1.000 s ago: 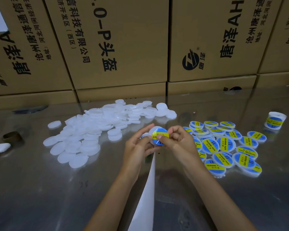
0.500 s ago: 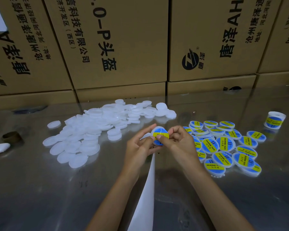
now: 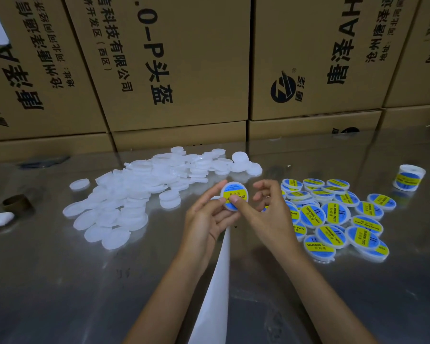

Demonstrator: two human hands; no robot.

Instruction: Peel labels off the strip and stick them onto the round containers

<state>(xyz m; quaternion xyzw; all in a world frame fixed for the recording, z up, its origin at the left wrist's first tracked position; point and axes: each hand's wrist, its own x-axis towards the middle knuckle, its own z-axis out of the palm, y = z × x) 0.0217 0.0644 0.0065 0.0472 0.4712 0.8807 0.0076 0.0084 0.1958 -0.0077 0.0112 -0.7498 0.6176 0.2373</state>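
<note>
The person holds one round container [image 3: 233, 196] up off the worktop [image 3: 60, 281], between the two hands, tilted so its labelled face turns toward the camera — a position that lets the fingers work on the blue-and-yellow label [image 3: 234, 194] while the eyes check how it sits. The left hand [image 3: 206, 214] cradles the container from behind and the left, its fingers curled round the rim to keep it from turning. The right hand [image 3: 268, 212] has its thumb pressed on the lower edge of the label, apparently rubbing it down flat, with the other fingers loosely curled just to the right of the container and touching nothing that can be seen. A white backing strip [image 3: 216, 281] trails down from under the left hand toward the bottom edge of the view; whether the hand pinches it cannot be told. The sorting on the worktop looks deliberate: plain white unlabelled containers [image 3: 134, 192] lie heaped to the left, within the left hand's reach, and finished labelled containers [image 3: 333, 217] are gathered to the right, well apart from the blanks. A label roll [image 3: 408, 180] stands alone at the far right, and cardboard boxes [image 3: 179, 63] wall off the back.
</note>
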